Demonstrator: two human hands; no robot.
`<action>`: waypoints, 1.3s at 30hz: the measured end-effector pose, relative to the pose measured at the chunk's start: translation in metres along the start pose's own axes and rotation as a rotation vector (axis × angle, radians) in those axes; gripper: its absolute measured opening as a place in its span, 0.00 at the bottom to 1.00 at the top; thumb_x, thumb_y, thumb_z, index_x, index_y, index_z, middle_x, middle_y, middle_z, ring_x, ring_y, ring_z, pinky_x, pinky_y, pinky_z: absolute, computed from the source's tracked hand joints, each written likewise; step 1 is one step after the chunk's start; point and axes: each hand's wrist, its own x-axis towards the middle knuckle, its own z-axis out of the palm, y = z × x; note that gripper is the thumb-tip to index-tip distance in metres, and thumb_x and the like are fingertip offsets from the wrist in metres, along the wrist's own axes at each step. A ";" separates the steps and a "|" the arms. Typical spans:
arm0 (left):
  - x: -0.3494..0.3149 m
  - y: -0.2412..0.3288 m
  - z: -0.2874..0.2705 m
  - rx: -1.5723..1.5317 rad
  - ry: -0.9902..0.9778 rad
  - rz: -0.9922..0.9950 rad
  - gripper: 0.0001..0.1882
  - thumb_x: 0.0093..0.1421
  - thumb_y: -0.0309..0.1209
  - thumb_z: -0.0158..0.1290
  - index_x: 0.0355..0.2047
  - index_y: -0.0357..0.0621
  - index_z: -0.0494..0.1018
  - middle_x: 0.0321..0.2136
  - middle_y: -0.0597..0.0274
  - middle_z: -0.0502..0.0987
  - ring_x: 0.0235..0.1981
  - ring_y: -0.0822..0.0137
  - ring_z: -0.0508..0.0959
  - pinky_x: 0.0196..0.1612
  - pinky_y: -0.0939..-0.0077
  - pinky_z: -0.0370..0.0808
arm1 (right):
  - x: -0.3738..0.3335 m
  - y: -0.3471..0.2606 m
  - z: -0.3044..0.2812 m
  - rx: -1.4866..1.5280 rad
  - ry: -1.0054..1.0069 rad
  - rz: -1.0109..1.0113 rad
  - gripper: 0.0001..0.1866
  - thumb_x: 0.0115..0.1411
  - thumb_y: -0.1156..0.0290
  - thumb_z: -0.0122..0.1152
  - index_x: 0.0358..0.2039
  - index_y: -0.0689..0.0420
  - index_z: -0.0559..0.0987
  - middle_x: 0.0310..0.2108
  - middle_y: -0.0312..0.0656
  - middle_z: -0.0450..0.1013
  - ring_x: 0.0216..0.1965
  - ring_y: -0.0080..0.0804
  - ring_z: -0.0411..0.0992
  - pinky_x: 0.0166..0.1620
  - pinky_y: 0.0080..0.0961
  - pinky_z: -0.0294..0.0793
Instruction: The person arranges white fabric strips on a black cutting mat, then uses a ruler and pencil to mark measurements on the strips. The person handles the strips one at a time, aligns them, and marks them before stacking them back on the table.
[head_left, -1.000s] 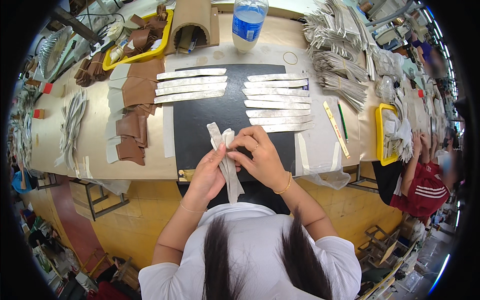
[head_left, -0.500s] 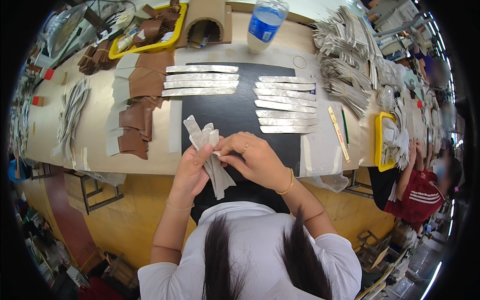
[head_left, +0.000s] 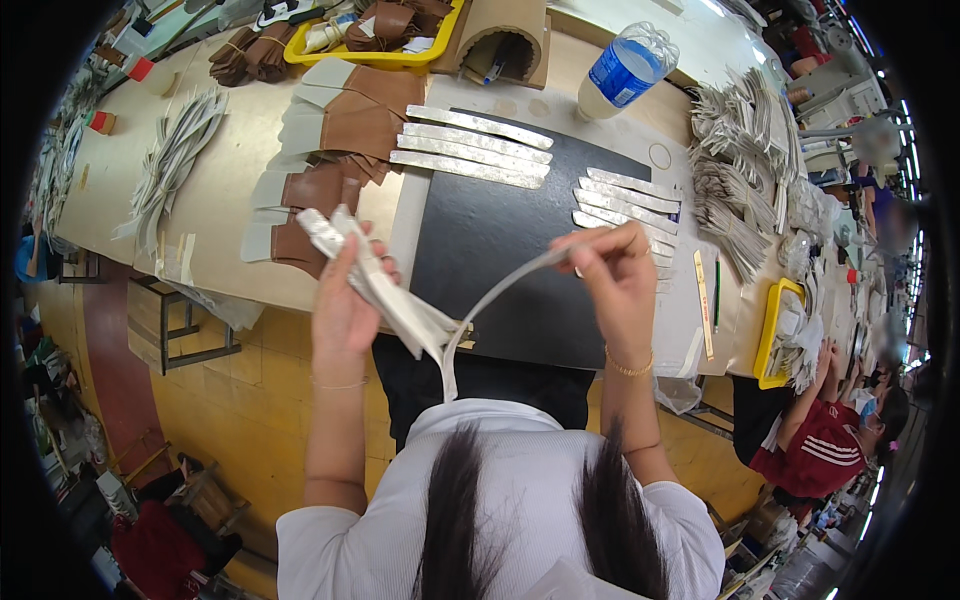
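My left hand is closed round a small stack of pale grey-white strips, held aslant over the table's front edge. A thin backing strip curves from the stack's lower end up to my right hand, which pinches its far end between thumb and fingers. Beneath lies a black mat. Across the mat's far left part lie several shiny silvery strips in a row. A second row of silvery strips is at the right, partly hidden by my right hand.
Brown leather pieces overlap left of the mat. Farther off are a yellow tray, an arched holder and a bottle. Strip bundles, a ruler and a pencil lie right. Another person sits beyond.
My hands have moved apart, the right one going right and up with the thin strip's end. The left hand has shifted left with the stack. The whole view has also turned slightly.
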 end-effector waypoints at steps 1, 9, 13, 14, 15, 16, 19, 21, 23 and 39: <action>0.001 0.010 -0.008 0.008 -0.021 0.030 0.20 0.70 0.40 0.49 0.56 0.41 0.67 0.33 0.62 0.74 0.32 0.68 0.74 0.39 0.69 0.75 | 0.007 0.008 -0.011 -0.015 0.085 0.076 0.07 0.65 0.78 0.59 0.37 0.61 0.69 0.39 0.51 0.78 0.40 0.30 0.79 0.41 0.22 0.80; -0.015 0.057 -0.028 0.119 -0.016 0.185 0.23 0.73 0.42 0.43 0.62 0.40 0.63 0.34 0.64 0.72 0.34 0.70 0.70 0.39 0.71 0.71 | 0.015 0.062 -0.027 -0.082 0.234 0.420 0.07 0.65 0.79 0.57 0.42 0.66 0.71 0.38 0.42 0.70 0.41 0.37 0.81 0.44 0.22 0.85; -0.016 0.049 -0.022 0.100 -0.016 0.110 0.22 0.74 0.39 0.42 0.63 0.42 0.62 0.36 0.63 0.71 0.37 0.68 0.70 0.42 0.70 0.72 | 0.029 0.070 -0.009 -0.060 0.190 0.455 0.10 0.66 0.78 0.55 0.45 0.70 0.73 0.40 0.46 0.70 0.42 0.37 0.81 0.44 0.20 0.84; -0.015 0.044 -0.019 0.096 -0.002 0.086 0.22 0.73 0.39 0.43 0.63 0.42 0.62 0.37 0.63 0.72 0.37 0.68 0.70 0.42 0.70 0.72 | 0.034 0.072 -0.004 -0.064 0.184 0.448 0.10 0.66 0.79 0.55 0.44 0.71 0.73 0.40 0.47 0.71 0.41 0.37 0.81 0.43 0.20 0.85; -0.014 0.038 -0.016 0.090 0.010 0.061 0.22 0.73 0.38 0.44 0.63 0.41 0.62 0.37 0.63 0.72 0.38 0.68 0.71 0.43 0.69 0.72 | 0.040 0.072 0.000 -0.074 0.192 0.444 0.09 0.65 0.79 0.55 0.44 0.72 0.73 0.39 0.47 0.71 0.40 0.37 0.81 0.43 0.20 0.85; -0.014 0.033 -0.014 0.098 -0.016 0.050 0.22 0.72 0.37 0.44 0.63 0.41 0.62 0.37 0.62 0.72 0.38 0.68 0.71 0.43 0.69 0.72 | 0.045 0.074 0.002 -0.088 0.188 0.436 0.09 0.65 0.79 0.55 0.43 0.71 0.73 0.39 0.46 0.72 0.40 0.36 0.81 0.42 0.20 0.85; -0.015 0.019 -0.004 0.126 -0.062 0.016 0.24 0.72 0.36 0.46 0.63 0.40 0.61 0.38 0.62 0.72 0.38 0.68 0.71 0.43 0.69 0.72 | 0.057 0.079 0.004 -0.168 0.175 0.426 0.08 0.64 0.79 0.56 0.42 0.71 0.74 0.37 0.45 0.72 0.38 0.34 0.82 0.38 0.20 0.84; -0.017 0.013 0.004 0.097 -0.104 -0.032 0.24 0.72 0.37 0.46 0.64 0.40 0.61 0.38 0.62 0.72 0.37 0.68 0.72 0.43 0.69 0.72 | 0.061 0.080 0.004 -0.267 0.162 0.442 0.09 0.63 0.79 0.58 0.41 0.71 0.74 0.36 0.44 0.72 0.37 0.32 0.82 0.35 0.19 0.84; -0.020 0.006 0.017 0.052 -0.134 -0.082 0.26 0.72 0.38 0.44 0.65 0.37 0.60 0.37 0.61 0.72 0.36 0.67 0.72 0.42 0.69 0.73 | 0.066 0.075 0.006 -0.420 0.149 0.440 0.09 0.61 0.79 0.60 0.40 0.69 0.75 0.36 0.45 0.72 0.33 0.28 0.80 0.32 0.20 0.81; -0.035 -0.039 0.051 0.730 -0.210 0.067 0.18 0.64 0.30 0.59 0.52 0.35 0.74 0.41 0.67 0.78 0.40 0.78 0.75 0.45 0.81 0.73 | 0.008 0.015 0.053 -0.271 -0.230 0.357 0.16 0.59 0.69 0.70 0.43 0.61 0.76 0.31 0.33 0.73 0.28 0.13 0.72 0.30 0.13 0.72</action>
